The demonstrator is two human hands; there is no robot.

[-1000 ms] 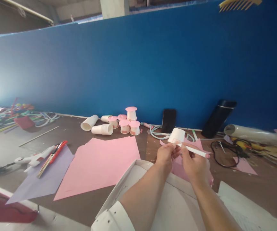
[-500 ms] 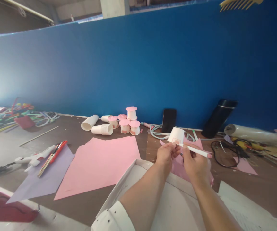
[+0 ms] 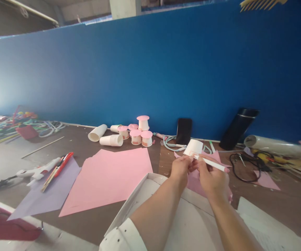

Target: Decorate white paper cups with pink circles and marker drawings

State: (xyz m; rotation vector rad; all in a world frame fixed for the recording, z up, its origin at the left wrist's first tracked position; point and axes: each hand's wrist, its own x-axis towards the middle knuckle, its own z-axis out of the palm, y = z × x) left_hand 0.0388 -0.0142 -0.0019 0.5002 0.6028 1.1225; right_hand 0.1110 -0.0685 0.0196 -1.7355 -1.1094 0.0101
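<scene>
I have the left hand (image 3: 180, 169) gripping one cup (image 3: 193, 147), the right hand (image 3: 213, 180) one marker (image 3: 214, 164), five pink discs (image 3: 143, 118) beyond

No word, brand, number or sign can be read. The pale sheet (image 3: 268, 226) at the lower right bears faint rows of marks like print, too blurred to make out. The held cup (image 3: 193, 147) shows a faint reddish outline on its side, with no letters to be read there. The pink-topped cups (image 3: 136, 139) carry reddish-brown patches and small marks, too small to tell as writing or drawing.
</scene>
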